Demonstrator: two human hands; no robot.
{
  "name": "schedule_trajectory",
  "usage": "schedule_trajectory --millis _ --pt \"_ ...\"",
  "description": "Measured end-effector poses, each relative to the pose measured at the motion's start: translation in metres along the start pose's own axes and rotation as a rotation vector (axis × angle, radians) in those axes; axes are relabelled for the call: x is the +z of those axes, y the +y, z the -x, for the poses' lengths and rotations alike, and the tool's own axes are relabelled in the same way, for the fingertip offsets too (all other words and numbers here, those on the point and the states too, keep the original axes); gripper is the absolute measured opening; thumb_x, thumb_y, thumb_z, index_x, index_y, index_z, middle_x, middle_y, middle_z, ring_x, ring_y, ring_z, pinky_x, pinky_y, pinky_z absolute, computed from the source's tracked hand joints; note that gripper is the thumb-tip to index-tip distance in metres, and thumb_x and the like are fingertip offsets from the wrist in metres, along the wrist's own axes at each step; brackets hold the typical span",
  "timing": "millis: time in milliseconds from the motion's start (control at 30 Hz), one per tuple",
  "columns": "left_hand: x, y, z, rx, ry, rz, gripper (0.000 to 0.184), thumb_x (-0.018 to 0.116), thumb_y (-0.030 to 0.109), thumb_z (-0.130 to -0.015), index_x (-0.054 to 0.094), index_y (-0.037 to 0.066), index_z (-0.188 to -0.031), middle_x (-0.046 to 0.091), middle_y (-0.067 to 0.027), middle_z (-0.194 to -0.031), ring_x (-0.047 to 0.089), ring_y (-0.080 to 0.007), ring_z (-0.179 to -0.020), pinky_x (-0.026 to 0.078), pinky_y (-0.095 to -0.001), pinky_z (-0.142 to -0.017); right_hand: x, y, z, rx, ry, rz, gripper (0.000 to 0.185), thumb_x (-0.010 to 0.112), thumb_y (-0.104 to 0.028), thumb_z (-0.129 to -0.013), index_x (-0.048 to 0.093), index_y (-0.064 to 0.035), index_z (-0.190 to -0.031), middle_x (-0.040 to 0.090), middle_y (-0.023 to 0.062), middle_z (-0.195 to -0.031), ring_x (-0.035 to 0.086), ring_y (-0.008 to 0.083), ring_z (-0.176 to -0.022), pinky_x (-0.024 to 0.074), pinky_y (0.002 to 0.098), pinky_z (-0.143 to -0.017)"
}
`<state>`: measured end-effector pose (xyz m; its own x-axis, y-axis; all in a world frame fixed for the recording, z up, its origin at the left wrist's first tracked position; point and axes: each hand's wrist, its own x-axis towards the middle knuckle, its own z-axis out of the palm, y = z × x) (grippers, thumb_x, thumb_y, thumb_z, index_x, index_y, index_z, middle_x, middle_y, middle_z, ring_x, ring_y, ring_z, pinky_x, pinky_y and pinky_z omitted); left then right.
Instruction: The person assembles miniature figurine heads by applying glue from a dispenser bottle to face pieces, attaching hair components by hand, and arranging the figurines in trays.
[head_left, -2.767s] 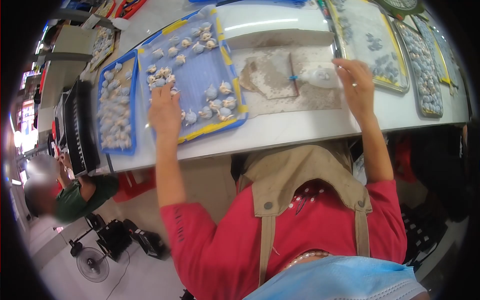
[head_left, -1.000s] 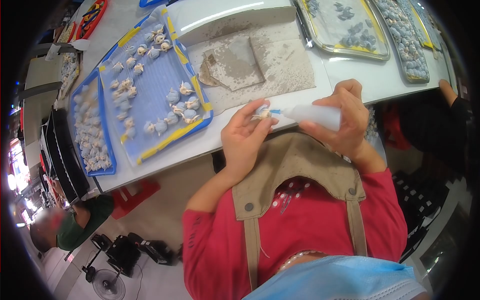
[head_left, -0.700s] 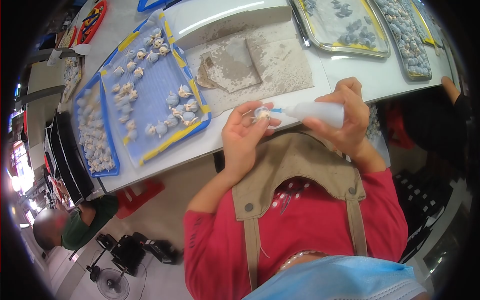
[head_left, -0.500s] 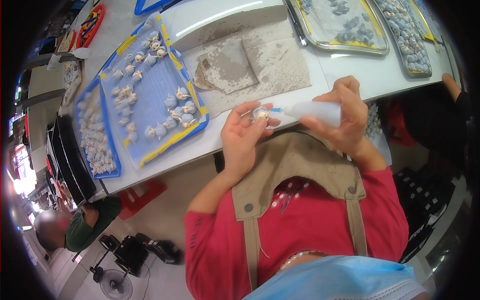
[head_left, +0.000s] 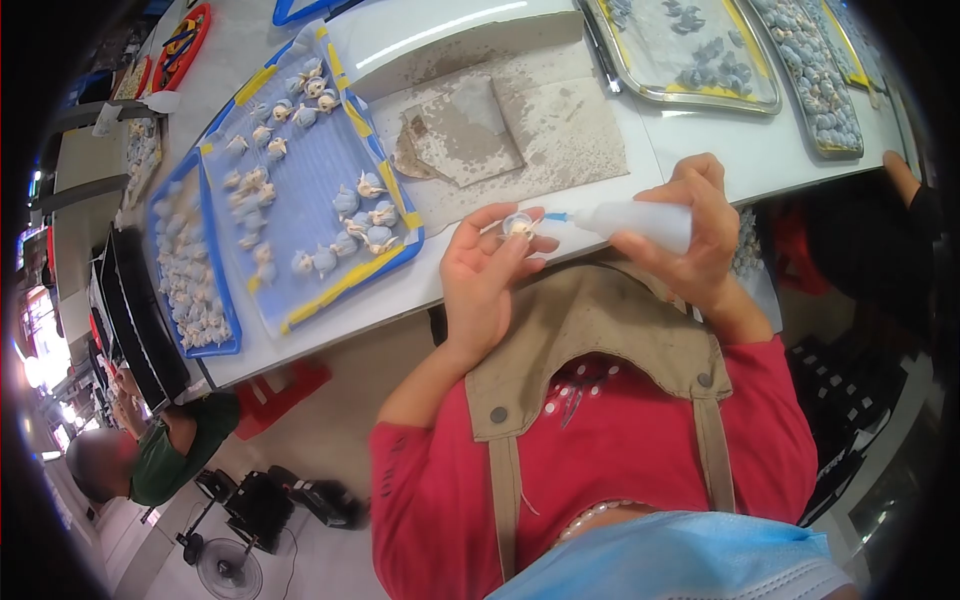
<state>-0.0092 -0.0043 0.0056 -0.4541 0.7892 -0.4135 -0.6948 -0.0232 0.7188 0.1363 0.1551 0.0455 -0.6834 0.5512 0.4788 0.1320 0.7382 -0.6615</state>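
Between its fingertips my left hand (head_left: 485, 275) holds a small blue and cream figure (head_left: 519, 227) over the table's front edge. My right hand (head_left: 690, 235) is wrapped round a translucent white bottle (head_left: 640, 224), tilted on its side. The bottle's blue tip points left at the figure, close to it; whether they touch I cannot tell. To the left lies a blue tray (head_left: 412, 240) with yellow tape, holding several similar figures. Beyond my hands is a stained cardboard sheet (head_left: 580, 135) with a smaller piece on it.
A narrower blue tray (head_left: 236, 340) full of pieces stands at the far left. At the right are a metal tray (head_left: 700, 103) with grey-blue parts and a filled tray (head_left: 838, 153). A co-worker in a green top (head_left: 165, 465) sits at left, near a red stool (head_left: 285, 395).
Since the earliest frame my left hand has left the blue tray and taken a figure, and my right hand has picked up the bottle. Over the last half second, both hands have barely moved.
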Motion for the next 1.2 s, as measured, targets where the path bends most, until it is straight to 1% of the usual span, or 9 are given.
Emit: schedule_trajectory --millis 200,367,567,633,833,933,1033,1133,1200 --pt "-0.008 0.002 -0.003 0.011 -0.029 0.053 0.035 0.055 0.002 -0.086 0.045 0.001 -0.12 0.054 -0.023 -0.12 0.063 -0.0209 -0.091 0.054 -0.0236 -0.072 0.04 0.042 0.001 0.106 0.184 0.022 0.029 0.077 -0.016 -0.069 0.062 -0.0037 -0.089 0.059 0.008 -0.083 0.053 0.0254 -0.079 0.0385 0.0341 -0.075" --pt "-0.006 0.007 -0.002 0.218 -0.237 -0.076 0.032 0.054 -0.002 -0.087 0.046 0.003 -0.117 0.052 -0.0195 -0.123 0.061 -0.0214 -0.098 0.052 -0.0262 -0.076 0.065 0.061 -0.022 0.223 0.119 0.127 0.029 0.07 -0.031 -0.076 0.062 -0.0065 -0.09 0.061 0.0084 -0.089 0.052 0.0249 -0.09 0.035 0.0373 -0.083" --pt "-0.007 0.012 -0.004 0.15 -0.245 -0.06 0.031 0.054 -0.002 -0.087 0.048 0.002 -0.117 0.054 -0.0179 -0.121 0.061 -0.0208 -0.098 0.052 -0.0258 -0.076 0.03 0.092 -0.04 -0.03 0.165 0.263 0.017 0.069 -0.02 -0.076 0.066 -0.0058 -0.084 0.065 0.0088 -0.084 0.057 0.025 -0.082 0.0416 0.0347 -0.074" --pt "-0.006 0.01 -0.005 0.118 -0.199 -0.073 0.033 0.056 0.0 -0.086 0.047 0.002 -0.118 0.054 -0.0203 -0.12 0.062 -0.0221 -0.096 0.053 -0.0254 -0.075 0.004 0.13 -0.053 -0.018 0.242 0.522 0.017 0.068 -0.026 -0.078 0.068 -0.0088 -0.081 0.067 0.0057 -0.079 0.061 0.0217 -0.076 0.0432 0.0344 -0.07" --pt "0.006 0.005 -0.006 0.066 -0.173 -0.09 0.031 0.056 0.002 -0.087 0.049 0.002 -0.117 0.055 -0.0178 -0.119 0.062 -0.0199 -0.094 0.051 -0.0244 -0.075 -0.028 0.168 -0.105 0.31 0.099 0.963 0.019 0.066 -0.031 -0.083 0.067 -0.0129 -0.09 0.066 0.0013 -0.076 0.062 0.0139 -0.072 0.0466 0.029 -0.063" --pt "0.012 0.006 -0.006 0.028 -0.164 -0.104 0.031 0.057 0.003 -0.087 0.049 0.002 -0.117 0.056 -0.0165 -0.119 0.062 -0.0183 -0.094 0.05 -0.0239 -0.075 -0.021 0.151 -0.122 0.488 -0.049 0.775 0.023 0.067 -0.017 -0.072 0.064 -0.0098 -0.094 0.066 0.0099 -0.081 0.059 0.0299 -0.086 0.0423 0.0419 -0.084" --pt "0.014 0.005 -0.007 -0.009 -0.149 -0.103 0.032 0.058 0.004 -0.088 0.049 0.002 -0.118 0.056 -0.0165 -0.119 0.062 -0.0178 -0.093 0.049 -0.0233 -0.074 -0.021 0.154 -0.12 0.43 -0.036 0.567 0.024 0.064 -0.013 -0.073 0.063 -0.0084 -0.097 0.064 0.0133 -0.088 0.059 0.0327 -0.084 0.0445 0.0409 -0.082" --pt "0.015 0.005 -0.009 -0.034 -0.131 -0.106 0.033 0.057 0.005 -0.088 0.048 0.002 -0.12 0.056 -0.0164 -0.119 0.062 -0.0179 -0.093 0.05 -0.0237 -0.076 -0.024 0.121 -0.112 0.392 -0.029 0.254 0.027 0.061 -0.007 -0.073 0.062 -0.0061 -0.1 0.062 0.0148 -0.092 0.059 0.0308 -0.087 0.0454 0.0387 -0.082" --pt "0.016 0.003 -0.009 -0.032 -0.116 -0.091 0.034 0.057 0.007 -0.089 0.047 0.001 -0.121 0.055 -0.0173 -0.12 0.062 -0.0186 -0.093 0.05 -0.024 -0.077 -0.009 0.136 -0.088 0.064 -0.006 0.077 0.015 0.063 -0.018 -0.086 0.064 -0.0085 -0.098 0.062 0.0025 -0.081 0.059 0.0106 -0.074 0.0478 0.0266 -0.066"
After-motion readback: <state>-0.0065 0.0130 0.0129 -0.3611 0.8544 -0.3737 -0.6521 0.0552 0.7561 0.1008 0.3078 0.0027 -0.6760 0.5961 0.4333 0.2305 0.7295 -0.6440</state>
